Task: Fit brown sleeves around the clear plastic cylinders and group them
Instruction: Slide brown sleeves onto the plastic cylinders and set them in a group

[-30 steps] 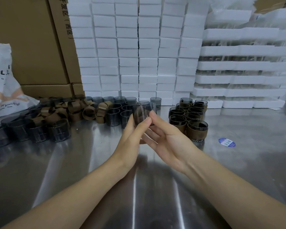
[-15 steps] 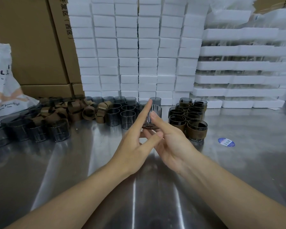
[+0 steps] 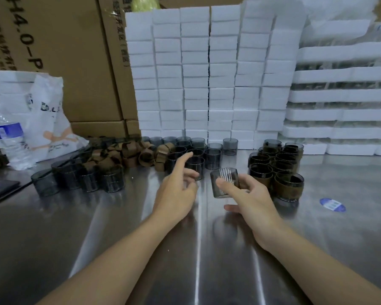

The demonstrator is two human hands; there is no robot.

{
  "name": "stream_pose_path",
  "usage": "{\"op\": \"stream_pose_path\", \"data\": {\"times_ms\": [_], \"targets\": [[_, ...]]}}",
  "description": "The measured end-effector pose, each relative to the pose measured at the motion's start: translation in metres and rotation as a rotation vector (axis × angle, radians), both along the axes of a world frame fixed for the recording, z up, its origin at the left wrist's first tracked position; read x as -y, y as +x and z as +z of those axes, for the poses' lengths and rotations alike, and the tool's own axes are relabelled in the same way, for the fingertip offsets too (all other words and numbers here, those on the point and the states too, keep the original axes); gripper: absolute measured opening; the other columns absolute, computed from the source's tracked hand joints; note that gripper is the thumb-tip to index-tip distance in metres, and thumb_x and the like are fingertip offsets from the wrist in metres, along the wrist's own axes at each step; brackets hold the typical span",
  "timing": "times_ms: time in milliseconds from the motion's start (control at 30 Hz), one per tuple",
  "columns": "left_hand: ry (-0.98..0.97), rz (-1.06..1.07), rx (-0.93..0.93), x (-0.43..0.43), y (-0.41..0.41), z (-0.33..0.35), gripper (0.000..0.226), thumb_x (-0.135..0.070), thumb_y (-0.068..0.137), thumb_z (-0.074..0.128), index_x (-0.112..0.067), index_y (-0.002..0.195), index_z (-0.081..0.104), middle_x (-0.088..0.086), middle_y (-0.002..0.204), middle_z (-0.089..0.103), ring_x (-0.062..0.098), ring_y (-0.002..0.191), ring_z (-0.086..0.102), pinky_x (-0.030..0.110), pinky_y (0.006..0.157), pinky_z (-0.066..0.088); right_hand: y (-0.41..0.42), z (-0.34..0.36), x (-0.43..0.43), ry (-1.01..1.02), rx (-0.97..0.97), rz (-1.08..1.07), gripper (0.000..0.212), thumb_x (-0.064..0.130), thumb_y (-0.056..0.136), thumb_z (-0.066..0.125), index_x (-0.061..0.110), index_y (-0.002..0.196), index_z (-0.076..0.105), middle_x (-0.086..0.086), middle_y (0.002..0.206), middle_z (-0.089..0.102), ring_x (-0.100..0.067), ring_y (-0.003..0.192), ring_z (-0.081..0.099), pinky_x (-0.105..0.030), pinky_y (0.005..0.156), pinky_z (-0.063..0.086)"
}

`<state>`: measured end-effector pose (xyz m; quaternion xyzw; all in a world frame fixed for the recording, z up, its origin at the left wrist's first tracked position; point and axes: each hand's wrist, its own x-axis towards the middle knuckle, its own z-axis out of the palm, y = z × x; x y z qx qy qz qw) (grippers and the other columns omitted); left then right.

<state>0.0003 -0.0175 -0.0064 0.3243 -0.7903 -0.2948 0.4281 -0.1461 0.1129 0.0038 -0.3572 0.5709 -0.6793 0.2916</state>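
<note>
Right hand (image 3: pixel 254 200): thumb and fingers clamped on a bare clear cylinder (image 3: pixel 224 183), thumb across its near wall.
Left hand (image 3: pixel 176 191): fingers apart, holding nothing; brown sleeves (image 3: pixel 128 155) lie beyond and left of its fingertips.
Handling: looks light, rigid and slick. Best pinched by the wall, open end free.
Sleeved group (image 3: pixel 277 170): just right of the gripping fingers.

Right hand (image 3: pixel 249 194) gripping clear cylinder (image 3: pixel 224 182), left hand (image 3: pixel 176 188) empty with loose fingers, sleeved cylinders (image 3: pixel 277 168) beside
</note>
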Motion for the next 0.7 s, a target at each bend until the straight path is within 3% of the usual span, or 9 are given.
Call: {"op": "stream_pose_path", "data": {"times_ms": [100, 167, 233, 333, 467, 600, 700], "targets": [[0.115, 0.304, -0.070, 0.043, 0.007, -0.002, 0.063, -0.009, 0.097, 0.064, -0.033, 0.154, 0.049, -0.005, 0.135, 0.061, 0.011, 0.108, 0.059, 0.032, 0.091, 0.048, 0.001, -0.005, 0.002, 0.005, -0.099, -0.011, 0.040, 0.043, 0.082, 0.093, 0.027, 0.116, 0.077, -0.004, 0.106, 0.078, 0.000, 0.079, 0.071, -0.029, 0.066, 0.064], [0.249, 0.432, -0.139, 0.066, 0.007, -0.002, 0.054, -0.013, 0.099, 0.064, -0.025, 0.150, 0.052, 0.001, 0.138, 0.058, 0.012, 0.100, 0.058, 0.032, 0.087, 0.046, 0.001, -0.007, 0.005, 0.017, -0.161, 0.004, 0.045, 0.048, 0.079, 0.095, 0.030, 0.115, 0.076, -0.004, 0.100, 0.079, -0.005, 0.074, 0.071, -0.043, 0.069, 0.067], [0.277, 0.483, -0.177, 0.082, 0.006, -0.002, 0.047, -0.017, 0.100, 0.064, -0.027, 0.145, 0.054, 0.000, 0.127, 0.064, 0.013, 0.095, 0.063, 0.040, 0.090, 0.056, 0.000, -0.009, 0.008, 0.036, -0.221, -0.002, 0.058, 0.061, 0.069, 0.092, 0.032, 0.116, 0.076, 0.002, 0.098, 0.080, -0.013, 0.084, 0.075, -0.052, 0.078, 0.066], [0.275, 0.539, -0.134, 0.103, 0.004, 0.002, 0.037, -0.025, 0.105, 0.062, -0.035, 0.140, 0.059, -0.006, 0.102, 0.069, 0.027, 0.101, 0.070, 0.050, 0.096, 0.060, -0.002, -0.013, 0.013, 0.054, -0.279, -0.004, 0.076, 0.074, 0.059, 0.086, 0.032, 0.122, 0.075, 0.004, 0.105, 0.079, -0.019, 0.095, 0.074, -0.051, 0.085, 0.065], [0.257, 0.607, -0.037, 0.123, -0.002, 0.003, 0.024, -0.034, 0.104, 0.065, -0.037, 0.127, 0.071, -0.011, 0.096, 0.071, 0.028, 0.103, 0.072, 0.045, 0.095, 0.061, -0.007, -0.019, 0.022, 0.028, -0.270, 0.007, 0.062, 0.058, 0.073, 0.095, 0.030, 0.124, 0.075, -0.007, 0.112, 0.074, -0.024, 0.091, 0.071, -0.036, 0.064, 0.064], [0.251, 0.659, -0.113, 0.129, -0.005, 0.000, 0.010, -0.035, 0.104, 0.067, -0.036, 0.110, 0.075, -0.009, 0.098, 0.074, 0.026, 0.103, 0.072, 0.042, 0.094, 0.060, -0.008, -0.021, 0.027, 0.043, -0.302, 0.010, 0.062, 0.055, 0.077, 0.094, 0.027, 0.127, 0.072, -0.006, 0.115, 0.073, -0.027, 0.095, 0.070, -0.045, 0.091, 0.062], [0.152, 0.648, -0.176, 0.119, -0.006, 0.003, 0.008, -0.035, 0.106, 0.063, -0.040, 0.101, 0.065, -0.010, 0.101, 0.064, 0.024, 0.098, 0.068, 0.039, 0.086, 0.056, -0.003, -0.017, 0.026, 0.024, -0.318, 0.004, 0.058, 0.050, 0.077, 0.095, 0.029, 0.125, 0.070, -0.004, 0.113, 0.073, -0.023, 0.096, 0.069, -0.044, 0.092, 0.060]]}}
